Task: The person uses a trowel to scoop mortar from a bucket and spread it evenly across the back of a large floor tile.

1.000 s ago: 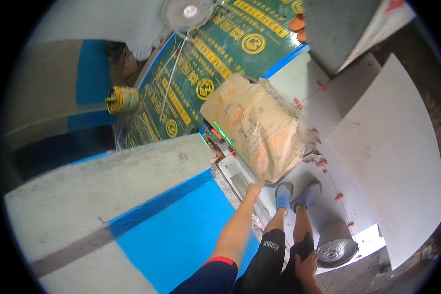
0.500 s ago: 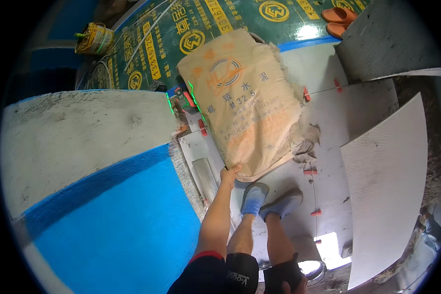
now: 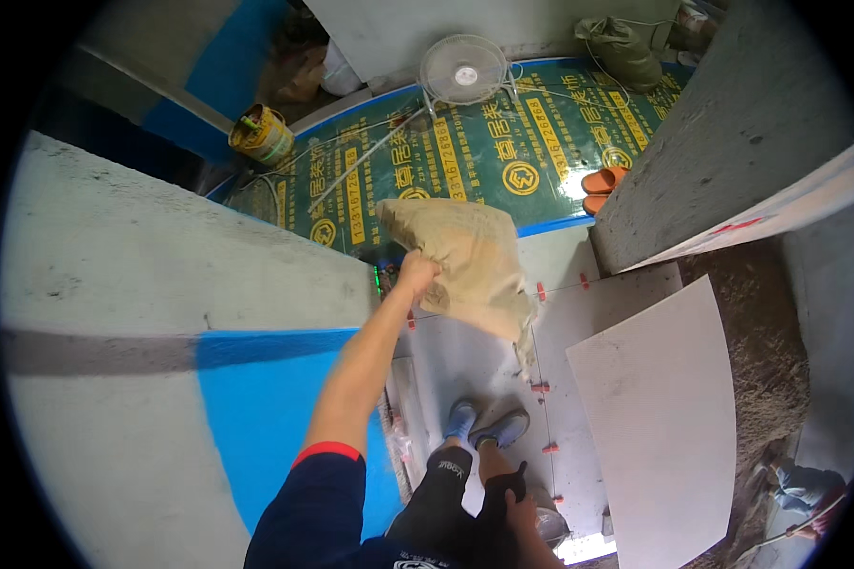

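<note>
My left hand (image 3: pixel 417 273) is closed on the tan paper sack (image 3: pixel 465 261), which hangs crumpled, with a ragged right edge, over the threshold between green floor covering and pale tiles (image 3: pixel 474 351). My right hand (image 3: pixel 519 512) is low by my right thigh, fingers curled against dark material; what it grips there I cannot make out. Red tile clips (image 3: pixel 541 386) sit along the joints below the sack. A bucket (image 3: pixel 551 526) is partly hidden beside my right leg.
A fan (image 3: pixel 464 74), yellow bucket (image 3: pixel 261 137), rods and orange slippers (image 3: pixel 603 180) are on the green covering (image 3: pixel 541 133). Concrete wall edges (image 3: pixel 142 228) flank the threshold. A large loose tile (image 3: pixel 655 408) lies right. A co-worker (image 3: pixel 802 498) with a rod is at lower right.
My left hand has moved forward and lifted the sack, which now looks folded and crumpled, exposing more tiles near my feet. My view has shifted, showing the fan again and more of the co-worker.
</note>
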A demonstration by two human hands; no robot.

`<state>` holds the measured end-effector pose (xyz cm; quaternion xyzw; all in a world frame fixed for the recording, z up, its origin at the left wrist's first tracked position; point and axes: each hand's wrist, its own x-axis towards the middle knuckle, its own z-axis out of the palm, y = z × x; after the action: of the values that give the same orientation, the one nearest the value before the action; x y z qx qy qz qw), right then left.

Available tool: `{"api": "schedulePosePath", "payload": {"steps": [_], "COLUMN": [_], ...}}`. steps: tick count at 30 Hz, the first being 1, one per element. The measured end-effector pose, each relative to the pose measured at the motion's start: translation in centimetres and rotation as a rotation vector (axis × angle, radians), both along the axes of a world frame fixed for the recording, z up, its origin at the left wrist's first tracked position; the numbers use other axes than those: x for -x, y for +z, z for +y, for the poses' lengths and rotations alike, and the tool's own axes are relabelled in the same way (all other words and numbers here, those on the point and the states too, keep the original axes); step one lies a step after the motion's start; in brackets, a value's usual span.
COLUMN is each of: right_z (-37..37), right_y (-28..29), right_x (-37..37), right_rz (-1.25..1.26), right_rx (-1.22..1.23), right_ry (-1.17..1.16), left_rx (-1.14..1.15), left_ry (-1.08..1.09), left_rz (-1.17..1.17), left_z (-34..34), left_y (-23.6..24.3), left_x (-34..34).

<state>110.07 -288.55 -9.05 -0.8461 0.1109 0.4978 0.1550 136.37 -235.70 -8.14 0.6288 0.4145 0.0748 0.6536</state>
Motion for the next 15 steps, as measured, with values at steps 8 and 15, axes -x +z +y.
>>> {"api": "schedulePosePath", "payload": {"steps": [8, 15], "right_z": [-8.0, -16.3], "right_y": [2.5, 3.1], "right_x": [0.5, -0.8], "right_rz": [-0.169, 0.018], "right_rx": [-0.301, -0.161], "right_ry": [-0.137, -0.148], "left_rx": [-0.157, -0.148], "left_ry": [-0.005, 0.089], "left_rz": [0.068, -0.115], "left_z": [2.7, 6.1], "left_y": [9.7, 18.3], "left_x": [-9.1, -9.7]}}
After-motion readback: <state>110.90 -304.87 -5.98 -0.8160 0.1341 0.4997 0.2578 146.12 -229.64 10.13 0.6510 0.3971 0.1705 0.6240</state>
